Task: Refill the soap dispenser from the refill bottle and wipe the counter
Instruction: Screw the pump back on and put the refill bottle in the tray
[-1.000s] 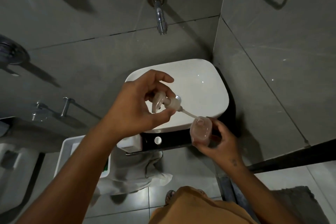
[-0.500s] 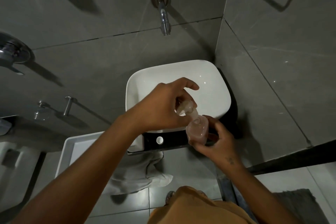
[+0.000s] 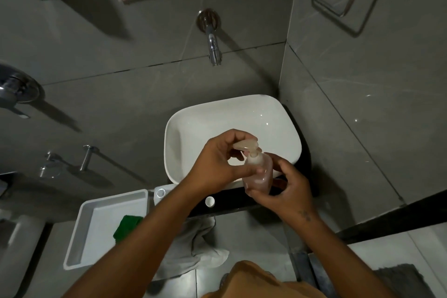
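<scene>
From my feed I count one soap dispenser point(image 3: 258, 175), clear with pinkish liquid inside, held above the front edge of the single white basin point(image 3: 232, 126). My right hand point(image 3: 286, 192) is wrapped around the bottle's body, its grip clamped on it from below and the side. My left hand point(image 3: 219, 164) has its fingers closed on the pump head point(image 3: 245, 145), which sits on the bottle's neck, nozzle pointing left; I can't tell whether the collar is threaded fully home. One wall tap point(image 3: 212, 38) hangs over the basin. On the dark tabletop point(image 3: 232, 203) in front of the basin I see one small white round cap point(image 3: 209, 201). To the left there is one white tray point(image 3: 101, 225) holding a single green cloth point(image 3: 127, 227), and just beside its far corner a white object with a round opening point(image 3: 160, 193), possibly the refill bottle, mostly hidden by my forearm. One pale cloth point(image 3: 193, 247) hangs below the tabletop's edge. No label or writing is readable on anything
</scene>
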The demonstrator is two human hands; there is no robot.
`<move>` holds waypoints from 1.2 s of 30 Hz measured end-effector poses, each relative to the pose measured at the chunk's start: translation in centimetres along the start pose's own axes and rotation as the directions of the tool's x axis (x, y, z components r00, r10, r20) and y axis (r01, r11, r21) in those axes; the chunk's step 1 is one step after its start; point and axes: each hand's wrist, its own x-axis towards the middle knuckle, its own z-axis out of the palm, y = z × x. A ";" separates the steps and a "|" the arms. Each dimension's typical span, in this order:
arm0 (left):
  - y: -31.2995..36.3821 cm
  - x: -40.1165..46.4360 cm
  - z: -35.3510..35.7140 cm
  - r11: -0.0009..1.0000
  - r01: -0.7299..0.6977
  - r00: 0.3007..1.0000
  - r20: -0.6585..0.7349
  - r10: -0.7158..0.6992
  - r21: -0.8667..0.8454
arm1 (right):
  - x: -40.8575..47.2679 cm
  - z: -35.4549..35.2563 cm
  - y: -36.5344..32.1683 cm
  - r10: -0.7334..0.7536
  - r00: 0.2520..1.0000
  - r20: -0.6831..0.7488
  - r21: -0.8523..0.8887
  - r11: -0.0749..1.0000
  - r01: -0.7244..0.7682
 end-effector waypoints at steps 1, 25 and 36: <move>0.1 0.1 -0.1 1.000 -0.008 1.000 0.003 0.008 -0.017 | 0.2 -0.1 -0.4 -0.011 1.000 0.001 0.009 1.000 0.011; 1.1 0.5 -0.7 0.998 0.012 0.996 -0.090 -0.018 -0.063 | 1.0 1.0 -2.9 -0.001 0.999 0.041 0.082 0.997 -0.002; 1.6 0.7 -1.2 0.993 -0.043 0.993 -0.105 0.054 0.106 | 1.5 1.1 -2.9 0.002 0.999 0.033 0.082 0.997 -0.005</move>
